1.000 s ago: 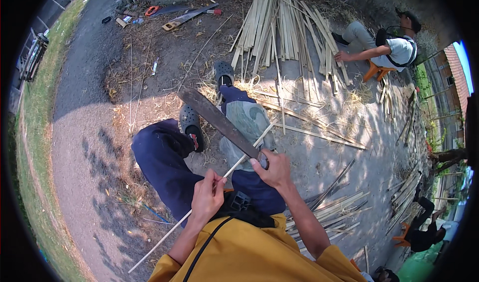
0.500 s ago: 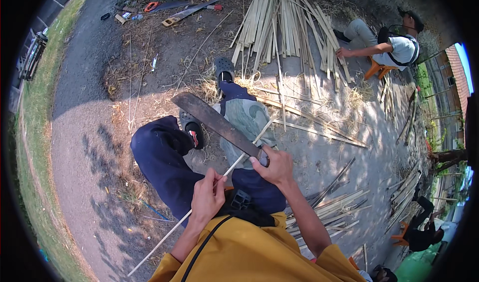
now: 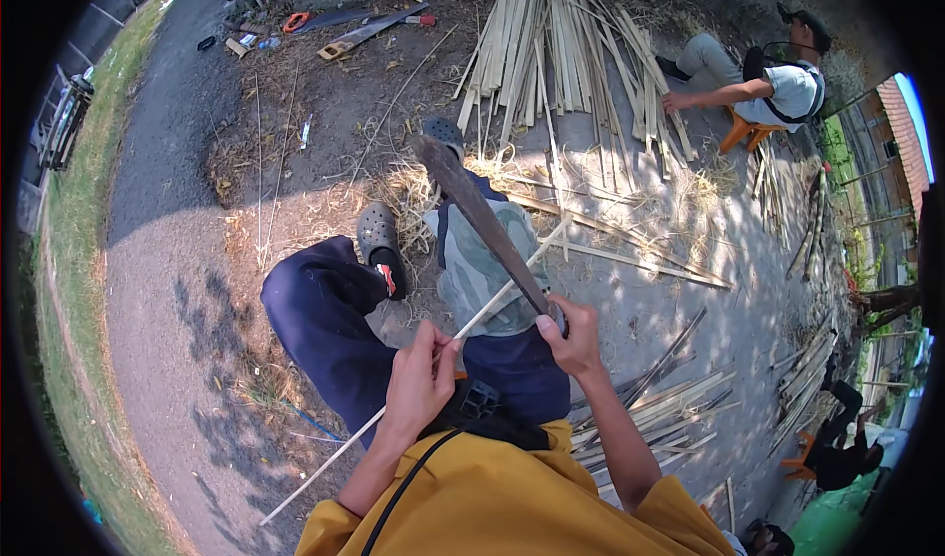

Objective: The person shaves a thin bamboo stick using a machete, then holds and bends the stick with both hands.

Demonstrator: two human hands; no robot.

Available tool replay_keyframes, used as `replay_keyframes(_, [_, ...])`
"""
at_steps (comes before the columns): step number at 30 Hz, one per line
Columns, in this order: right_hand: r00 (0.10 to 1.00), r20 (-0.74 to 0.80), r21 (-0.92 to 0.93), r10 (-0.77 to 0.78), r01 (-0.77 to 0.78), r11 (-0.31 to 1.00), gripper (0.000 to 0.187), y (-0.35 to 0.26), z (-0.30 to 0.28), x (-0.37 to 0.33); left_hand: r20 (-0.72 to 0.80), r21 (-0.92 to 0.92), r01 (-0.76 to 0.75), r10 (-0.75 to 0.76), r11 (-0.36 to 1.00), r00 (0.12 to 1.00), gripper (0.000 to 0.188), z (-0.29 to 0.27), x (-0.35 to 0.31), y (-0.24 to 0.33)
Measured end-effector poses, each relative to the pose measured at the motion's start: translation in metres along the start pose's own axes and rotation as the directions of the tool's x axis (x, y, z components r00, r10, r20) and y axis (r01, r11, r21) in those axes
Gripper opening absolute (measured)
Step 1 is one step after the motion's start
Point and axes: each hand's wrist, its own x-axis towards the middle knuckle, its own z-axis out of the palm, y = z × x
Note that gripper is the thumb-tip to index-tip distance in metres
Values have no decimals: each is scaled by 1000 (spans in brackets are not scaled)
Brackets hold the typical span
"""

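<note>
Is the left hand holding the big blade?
No, the left hand grips the thin bamboo strip; the right hand holds the long blade.

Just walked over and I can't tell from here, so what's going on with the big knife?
A seated person holds a long dark blade by its handle in the right hand, with the edge laid against a thin bamboo strip pinched in the left hand over a grey cloth on the knee. A pile of split bamboo lies ahead, and another person sits beside it on an orange stool.
</note>
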Motion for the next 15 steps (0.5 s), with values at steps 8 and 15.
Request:
replay_keyframes(8, [1000,2,-129,-14,14,992,43,-16,9,39,13,-83,-42,43,996,999,16,31,38,-1])
replay_keyframes(15, [996,90,-350,19,13,937,44,-17,20,42,-38,-73,-13,10,997,999,15,44,35,-24])
